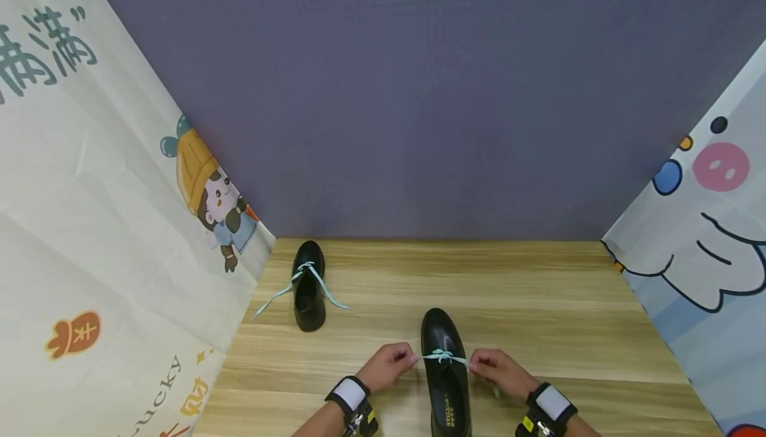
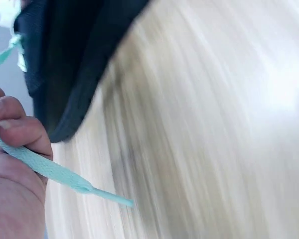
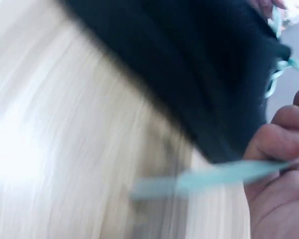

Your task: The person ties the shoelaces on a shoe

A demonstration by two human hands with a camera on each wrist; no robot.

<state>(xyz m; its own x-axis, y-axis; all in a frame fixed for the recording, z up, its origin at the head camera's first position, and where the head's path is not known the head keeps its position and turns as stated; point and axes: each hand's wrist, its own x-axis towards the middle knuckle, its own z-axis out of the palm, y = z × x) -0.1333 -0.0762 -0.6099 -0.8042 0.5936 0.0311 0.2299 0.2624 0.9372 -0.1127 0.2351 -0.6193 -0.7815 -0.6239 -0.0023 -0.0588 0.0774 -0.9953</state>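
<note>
A black leather shoe (image 1: pixel 439 332) stands on the wood-grain surface, toe pointing away from me. Across its instep runs a mint-green shoelace (image 1: pixel 441 355), crossed or knotted at the middle; the exact tie is too small to tell. On the left of the shoe, my left hand (image 1: pixel 387 366) grips one lace end, and the lace tip (image 2: pixel 112 197) sticks out past the curled fingers. My right hand (image 1: pixel 501 370) grips the other end on the right side, its tip (image 3: pixel 159 188) blurred. The lace is stretched between both hands. The shoe's heel is cut off by the frame edge.
A second black shoe (image 1: pixel 309 310) stands farther back to the left, its mint-green lace ends (image 1: pixel 274 300) spread to both sides. Behind the wooden surface (image 1: pixel 538 304) rises a grey-purple backdrop (image 1: pixel 431 104). Printed white cloths (image 1: pixel 120 224) border the left and right.
</note>
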